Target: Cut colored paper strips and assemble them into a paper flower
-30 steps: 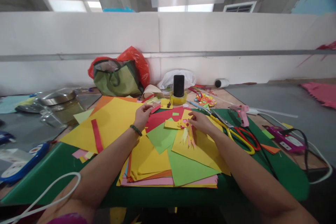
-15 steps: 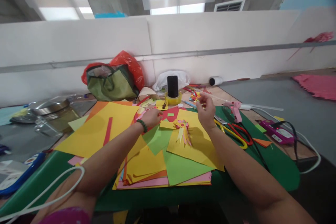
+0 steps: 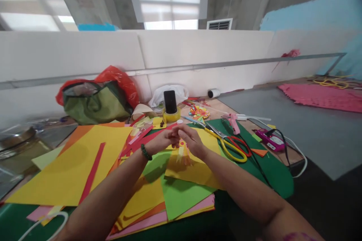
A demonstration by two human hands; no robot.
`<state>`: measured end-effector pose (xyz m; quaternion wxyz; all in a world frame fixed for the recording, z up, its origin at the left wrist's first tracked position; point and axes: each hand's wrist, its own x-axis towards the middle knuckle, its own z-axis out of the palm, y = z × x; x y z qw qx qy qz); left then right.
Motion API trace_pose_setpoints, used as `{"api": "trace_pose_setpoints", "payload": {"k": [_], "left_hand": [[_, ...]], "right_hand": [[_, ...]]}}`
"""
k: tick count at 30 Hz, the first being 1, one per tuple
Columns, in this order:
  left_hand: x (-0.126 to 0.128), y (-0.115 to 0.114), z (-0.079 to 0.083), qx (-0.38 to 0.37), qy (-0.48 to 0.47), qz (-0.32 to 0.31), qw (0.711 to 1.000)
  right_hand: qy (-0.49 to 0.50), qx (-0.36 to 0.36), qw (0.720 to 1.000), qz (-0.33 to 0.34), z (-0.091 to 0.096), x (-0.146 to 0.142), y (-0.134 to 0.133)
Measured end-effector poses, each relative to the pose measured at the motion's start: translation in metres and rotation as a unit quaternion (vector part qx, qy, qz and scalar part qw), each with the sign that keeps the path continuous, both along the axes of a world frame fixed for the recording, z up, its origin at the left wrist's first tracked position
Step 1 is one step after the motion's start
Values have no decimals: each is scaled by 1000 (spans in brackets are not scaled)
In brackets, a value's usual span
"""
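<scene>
1. Nearest the camera, both forearms reached in over a loose stack of coloured sheets (image 3: 181, 196) lying on a green mat (image 3: 268, 169).
2. The left hand (image 3: 161, 144), with a green bracelet (image 3: 146, 152) at the wrist, and the right hand (image 3: 194, 141) met fingertip to fingertip above the stack. The fingers were curled in as if pinching. Whether they gripped anything could not be told, because the spot was blurred.
3. A small paper rosette (image 3: 182, 151) sat just under the meeting fingertips, over a yellow sheet (image 3: 195, 171). It was yellow with pink, and pale pointed strips hung from it toward the camera. Whether it lay on the sheet or was lifted could not be told.
4. The step in hand looked like fine fingertip work on or just above the rosette. Any further handling would call for a light, steady pinch, since the thin strips would likely bend or tear easily.
5. To the left lay a large yellow sheet (image 3: 65, 169) with a red strip (image 3: 92, 173) across it. To the right, just beside the hands, lay scissors (image 3: 226, 144) with yellow handles, touching a red-handled pair.
6. Farther off were a pink glue gun (image 3: 233, 120), a purple device (image 3: 270, 140), a phone (image 3: 170, 101) standing in a tape roll (image 3: 172, 116), and a paper flower (image 3: 199, 112).
7. A green bag (image 3: 96, 102) stood against the white wall (image 3: 198, 60).
</scene>
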<state>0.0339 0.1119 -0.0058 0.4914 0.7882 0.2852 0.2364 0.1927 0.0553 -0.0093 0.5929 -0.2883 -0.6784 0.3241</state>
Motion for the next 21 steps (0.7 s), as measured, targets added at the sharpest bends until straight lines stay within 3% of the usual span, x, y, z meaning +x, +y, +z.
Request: {"api": "trace_pose_setpoints", "payload": {"k": [2,4,6,8,11,14,21], "left_hand": [[-8,11,-2,61,20,137,988],[-18,25,-5,117,40,277,953],[-27,37,-12,138,62,334,930],[-31,43,-22,150,94,346,922],[-27,43,-38,162,147,333,917],[-21,41,-49,171,179,314,917],[-21,55,-63,136,176,279,934]], "right_hand": [[42,11,994,-103,2,7,5],[100,2,979,-179,2,15,13],[141,-23,968,-205,0,19,21],[124,-43,972,-196,-5,16,24],[-7,-36,988,-152,-16,3,20],[-119,-5,986,-119,-22,-7,14],[-110,-10,980,-168,-15,4,18]]}}
